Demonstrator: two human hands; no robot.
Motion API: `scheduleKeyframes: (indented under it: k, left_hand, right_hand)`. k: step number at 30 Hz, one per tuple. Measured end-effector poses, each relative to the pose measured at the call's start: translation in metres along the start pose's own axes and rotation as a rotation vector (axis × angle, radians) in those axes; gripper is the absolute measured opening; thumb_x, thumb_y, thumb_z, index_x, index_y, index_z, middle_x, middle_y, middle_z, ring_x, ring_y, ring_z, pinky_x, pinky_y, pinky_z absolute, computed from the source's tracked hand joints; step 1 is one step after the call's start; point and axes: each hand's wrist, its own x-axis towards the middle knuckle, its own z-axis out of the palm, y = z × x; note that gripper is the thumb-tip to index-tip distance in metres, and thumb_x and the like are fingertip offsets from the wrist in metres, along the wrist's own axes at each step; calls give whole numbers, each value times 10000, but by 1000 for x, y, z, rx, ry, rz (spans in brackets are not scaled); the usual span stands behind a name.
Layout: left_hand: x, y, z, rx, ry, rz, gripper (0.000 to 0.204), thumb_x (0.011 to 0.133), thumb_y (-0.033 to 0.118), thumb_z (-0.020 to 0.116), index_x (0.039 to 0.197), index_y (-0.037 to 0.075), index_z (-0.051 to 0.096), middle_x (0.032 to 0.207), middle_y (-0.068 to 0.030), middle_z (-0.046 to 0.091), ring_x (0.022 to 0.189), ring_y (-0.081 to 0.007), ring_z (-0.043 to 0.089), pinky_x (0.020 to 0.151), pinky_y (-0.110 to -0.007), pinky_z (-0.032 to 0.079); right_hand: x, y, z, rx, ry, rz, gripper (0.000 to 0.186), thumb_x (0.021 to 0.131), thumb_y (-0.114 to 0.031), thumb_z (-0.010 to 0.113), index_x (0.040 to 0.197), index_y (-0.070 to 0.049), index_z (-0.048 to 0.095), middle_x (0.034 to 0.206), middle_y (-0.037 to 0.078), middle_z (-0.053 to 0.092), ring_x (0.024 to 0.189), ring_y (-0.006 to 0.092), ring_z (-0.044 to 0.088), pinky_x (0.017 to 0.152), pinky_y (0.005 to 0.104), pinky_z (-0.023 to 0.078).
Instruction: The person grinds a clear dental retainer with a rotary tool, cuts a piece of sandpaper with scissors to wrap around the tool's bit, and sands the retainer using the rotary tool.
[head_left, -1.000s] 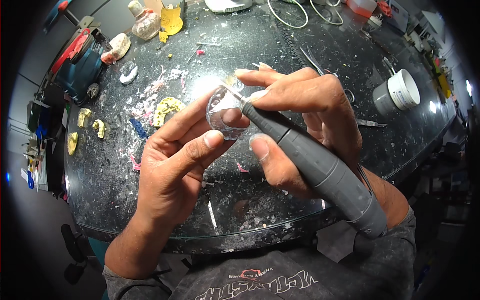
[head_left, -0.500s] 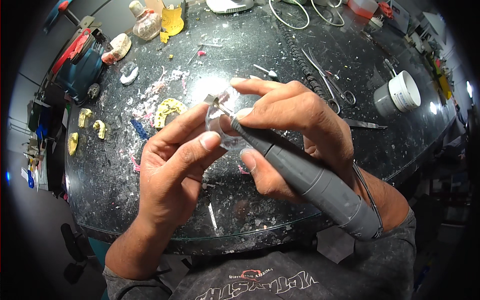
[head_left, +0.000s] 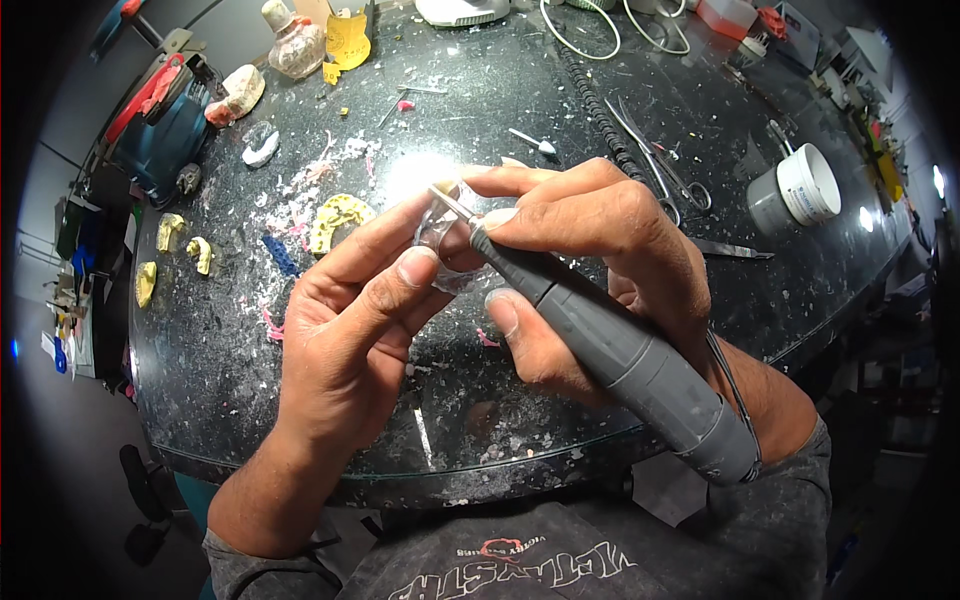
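Between the thumb and fingers of my left hand (head_left: 350,320) is a clear, arch-shaped plastic dental tray (head_left: 432,232). My right hand (head_left: 610,250) grips a dark grey rotary handpiece (head_left: 610,350), its cord trailing along my wrist. The handpiece's thin metal bur (head_left: 452,202) reaches over the upper part of the clear tray; glare hides whether the two touch. My right index finger stretches to the tray's far side. A yellow dental arch model (head_left: 340,218) lies on the bench just beyond my left hand.
White and pink shavings litter the dark bench (head_left: 480,420). Scissors (head_left: 660,165), tweezers (head_left: 735,249) and a white tub (head_left: 808,183) lie to the right. Small yellow model pieces (head_left: 170,232) and a blue strip (head_left: 280,256) are on the left. Plaster models (head_left: 236,95) stand farther back.
The clear tray has turned slightly in my fingers, and the bur has shifted a little along it. Both hands keep their hold.
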Motion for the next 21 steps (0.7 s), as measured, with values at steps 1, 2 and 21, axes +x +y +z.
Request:
scheduleKeyframes:
  k: [1, 2, 21]
  left_hand:
    - [0, 0, 2, 0, 0, 1, 412, 934, 43, 594, 1326, -53, 511, 1277, -199, 589, 1159, -259, 604, 1021, -408, 487]
    - [0, 0, 4, -8, 23, 15, 415, 936, 47, 593, 1330, -51, 507, 1268, -201, 595, 1157, -263, 606, 1026, -408, 482]
    - [-1, -1, -1, -14, 23, 12, 414, 937, 45, 593, 1331, -49, 504, 1276, -192, 593, 1171, -263, 596, 1041, -428, 469]
  right_hand:
    - [1, 1, -1, 1, 0, -1, 356, 693, 19, 684, 1034, 35, 582, 925, 126, 615, 909, 232, 639, 943, 540, 534]
    - [1, 2, -4, 6, -46, -29, 359, 697, 18, 682, 1039, 34, 577, 937, 127, 611, 912, 230, 637, 943, 540, 534]
    - [1, 1, -3, 13, -56, -19, 337, 737, 13, 654, 1059, 52, 560, 997, 137, 596, 941, 242, 634, 950, 534, 531]
